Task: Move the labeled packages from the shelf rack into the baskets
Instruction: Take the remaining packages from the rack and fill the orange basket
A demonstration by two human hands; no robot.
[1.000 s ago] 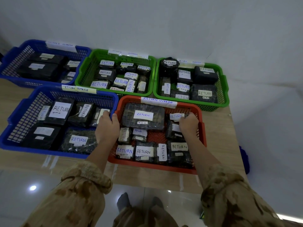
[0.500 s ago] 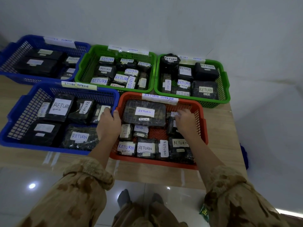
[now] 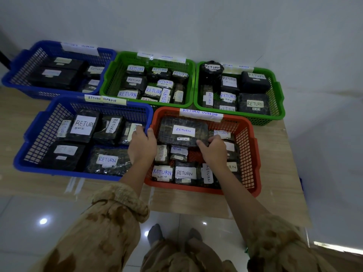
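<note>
Five baskets point(image 3: 280, 99) filled with labeled packages point(image 3: 254, 95), set on a wooden table point(image 3: 275, 173), red basket point(image 3: 247, 152) at 6 o'clock, its 9 o'clock rim gripped by the left hand point(image 3: 142, 147), large package point(image 3: 169, 132) at its 12 o'clock side pinched at the corner by the right hand point(image 3: 214, 152)

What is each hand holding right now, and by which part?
The right hand pinches the large RETURN package at its near right corner. The left hand grips the red basket by its left rim.

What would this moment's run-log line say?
left hand: grips red basket rim | right hand: grips large package inside that basket
</note>
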